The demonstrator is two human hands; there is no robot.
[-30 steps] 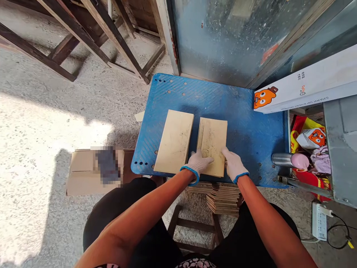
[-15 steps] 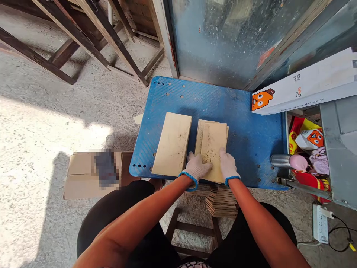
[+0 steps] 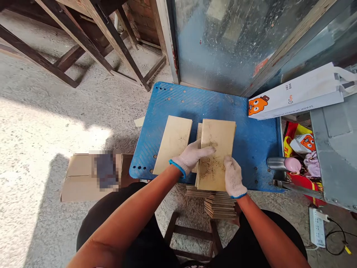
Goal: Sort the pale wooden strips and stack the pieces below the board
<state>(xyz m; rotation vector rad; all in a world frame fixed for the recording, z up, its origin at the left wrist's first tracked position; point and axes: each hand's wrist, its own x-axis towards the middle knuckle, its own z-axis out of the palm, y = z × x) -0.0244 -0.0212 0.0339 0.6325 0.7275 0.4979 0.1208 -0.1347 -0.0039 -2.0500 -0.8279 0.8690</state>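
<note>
A thin beige rectangular board (image 3: 219, 137), speckled with dark marks, is gripped between both hands above the blue table. My left hand (image 3: 192, 156), in a white knit glove with a blue cuff, holds its left edge with the thumb across the top face. On the right edge, my gloved right hand (image 3: 233, 176) has its fingers closed. Whether one board or more is in the grip, I cannot tell. Other boards show partly beneath its left side. A second stack of beige boards (image 3: 175, 136) lies to the left, partly covered by my left hand.
The blue table (image 3: 251, 145) stands against a glass-paned door (image 3: 212, 56). At right are a white paper bag (image 3: 292, 91), a steel bottle (image 3: 275, 163) and a power strip (image 3: 317, 227). More boards (image 3: 220, 206) are stacked below the table edge. A cardboard box (image 3: 79, 175) sits on the floor left.
The held board has come up and towards me, shifting slightly right off the boards beneath. My right hand has moved down and right with it; my left hand has slid along the left edge.
</note>
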